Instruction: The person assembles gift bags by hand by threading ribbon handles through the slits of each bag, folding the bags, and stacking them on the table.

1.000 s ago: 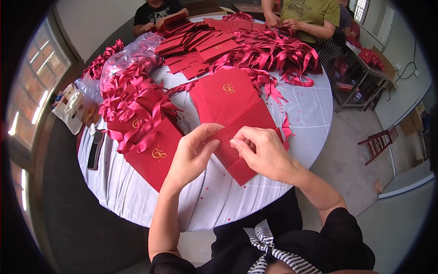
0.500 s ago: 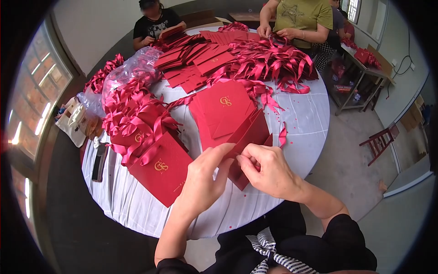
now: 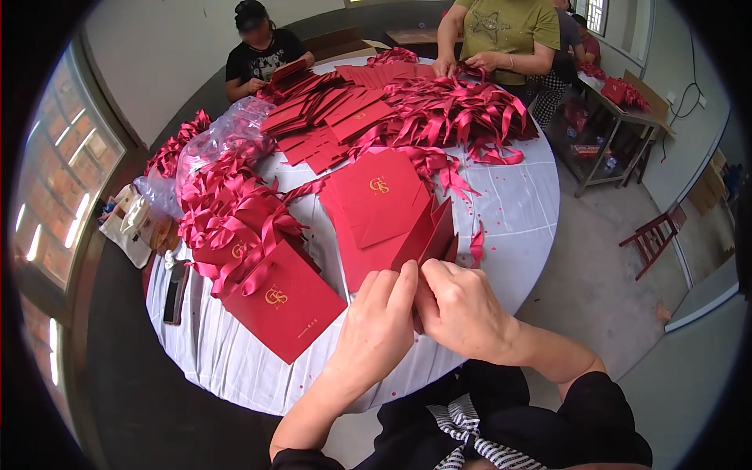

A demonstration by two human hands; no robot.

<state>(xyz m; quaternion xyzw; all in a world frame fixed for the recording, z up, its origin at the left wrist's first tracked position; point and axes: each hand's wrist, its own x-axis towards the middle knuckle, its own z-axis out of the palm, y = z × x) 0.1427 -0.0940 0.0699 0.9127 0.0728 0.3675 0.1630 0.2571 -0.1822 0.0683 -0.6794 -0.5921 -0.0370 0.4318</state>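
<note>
Both hands meet at the near edge of the round table (image 3: 501, 211), at about 6 o'clock. The left hand (image 3: 376, 329) and right hand (image 3: 462, 309) are each pinched on the lower edge of a red folded card bag (image 3: 427, 235), which stands partly opened and tilted up off the table, its folds rising toward 12 o'clock. The fingertips are close together, nearly touching; the exact hold of the right thumb is hidden behind the knuckles, so the grip there cannot be told with certainty.

Judgement on handling: the bag looks like light, stiff card with sharp creases. It should hold its shape but would dent or crease if squeezed mid-panel. Best taken at the folded edges or corners, as now.

At 12 o'clock of the hands lies a flat stack of red bags (image 3: 376, 196) with a gold emblem. At 9 o'clock sits a finished bag with ribbon handles (image 3: 282, 301), beside a heap of the same. Loose red ribbons (image 3: 462, 113) lie at the far side, where other people (image 3: 501, 31) are working. A phone (image 3: 175, 291) lies at the table's left edge
</note>
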